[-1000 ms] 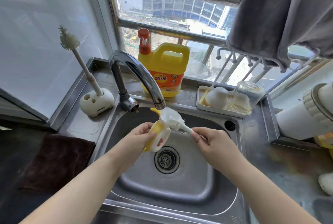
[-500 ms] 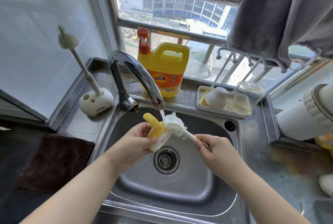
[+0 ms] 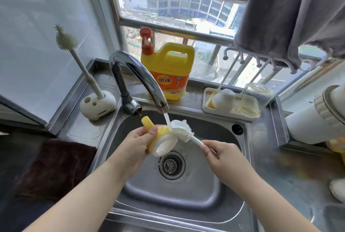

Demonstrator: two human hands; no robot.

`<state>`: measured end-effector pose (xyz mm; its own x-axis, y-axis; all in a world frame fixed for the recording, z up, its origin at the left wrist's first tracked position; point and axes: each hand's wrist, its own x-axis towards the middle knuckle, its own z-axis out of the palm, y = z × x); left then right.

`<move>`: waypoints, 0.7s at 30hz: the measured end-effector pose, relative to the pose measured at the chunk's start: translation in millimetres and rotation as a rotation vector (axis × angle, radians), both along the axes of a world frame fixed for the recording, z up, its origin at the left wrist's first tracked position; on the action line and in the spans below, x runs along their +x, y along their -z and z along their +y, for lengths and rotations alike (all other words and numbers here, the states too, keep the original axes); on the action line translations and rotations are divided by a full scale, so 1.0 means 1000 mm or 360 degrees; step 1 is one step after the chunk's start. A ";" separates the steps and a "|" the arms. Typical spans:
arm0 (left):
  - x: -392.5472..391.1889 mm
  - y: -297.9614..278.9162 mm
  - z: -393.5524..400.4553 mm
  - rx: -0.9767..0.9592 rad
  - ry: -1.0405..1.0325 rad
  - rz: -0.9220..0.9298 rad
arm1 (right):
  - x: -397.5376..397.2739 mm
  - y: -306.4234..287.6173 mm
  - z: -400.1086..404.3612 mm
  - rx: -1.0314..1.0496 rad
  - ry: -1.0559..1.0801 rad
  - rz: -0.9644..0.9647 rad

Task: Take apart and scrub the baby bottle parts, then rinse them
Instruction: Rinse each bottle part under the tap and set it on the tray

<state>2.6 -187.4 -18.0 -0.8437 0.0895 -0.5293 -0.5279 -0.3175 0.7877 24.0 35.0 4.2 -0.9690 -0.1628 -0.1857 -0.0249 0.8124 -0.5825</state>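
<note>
Two hands at frame centre over the steel sink (image 3: 214,190). Left hand (image 3: 137,143) clamped on yellow-and-white bottle collar (image 3: 162,143), opening facing lower right. Right hand (image 3: 222,154) pinches white bristle brush (image 3: 183,131); handle runs lower right, head touching collar's upper rim under tap stream (image 3: 166,119).

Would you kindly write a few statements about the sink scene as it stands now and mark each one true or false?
1. Water runs from the faucet onto the brush. True.
2. The left hand holds the yellow and white bottle collar. True.
3. The right hand holds the detergent jug. False: it grips the brush handle; the jug stands on the ledge behind the sink.
4. The long green brush lies in the sink. False: it stands upright in its white holder, left of the faucet.
5. A white tray of bottle parts sits right of the jug. True.
</note>
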 end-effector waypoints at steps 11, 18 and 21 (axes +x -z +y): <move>-0.004 -0.007 -0.003 0.0343 -0.0372 -0.0215 | 0.006 -0.002 0.006 -0.0183 -0.0045 -0.0010; -0.006 -0.006 -0.003 0.0272 -0.0416 -0.0271 | 0.009 -0.007 0.007 0.0037 -0.0155 0.0036; -0.007 -0.004 -0.004 0.0076 -0.0270 -0.0234 | 0.012 -0.004 0.007 0.0250 -0.0173 -0.0091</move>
<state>-4.0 -191.5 -13.7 -0.7630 -0.0189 -0.6462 -0.5718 -0.4465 0.6882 35.6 42.2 8.0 -0.9345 -0.2309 -0.2710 -0.0883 0.8877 -0.4518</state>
